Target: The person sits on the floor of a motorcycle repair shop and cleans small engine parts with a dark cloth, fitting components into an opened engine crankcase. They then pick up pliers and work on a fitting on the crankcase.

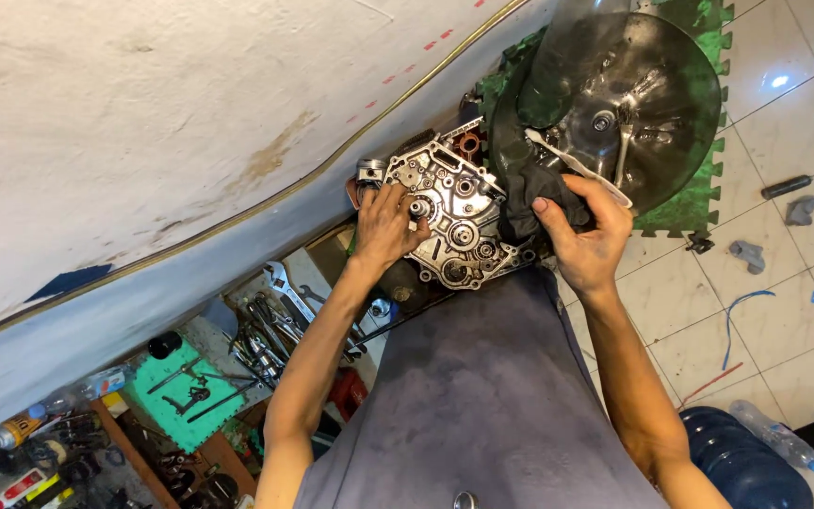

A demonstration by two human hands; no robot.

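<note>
Tiled flooring (699, 330) and a plastered wall (143, 113) frame the workspace. Nearest, the left hand (385, 226) lies fingers-bent on the engine crankcase (454, 217), resting at the lap's edge; whether it pinches a part cannot be told. The right hand (588, 236) clutches a dark rag (534, 203) beside it. Beyond sits a metal basin (628, 99). Risk, judged: the oily casing could slide off, since neither hand clamps it.

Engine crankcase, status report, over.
Left hand fingers on crankcase gears. Right hand grips dark rag at its edge. Round metal pan sits behind.
</note>
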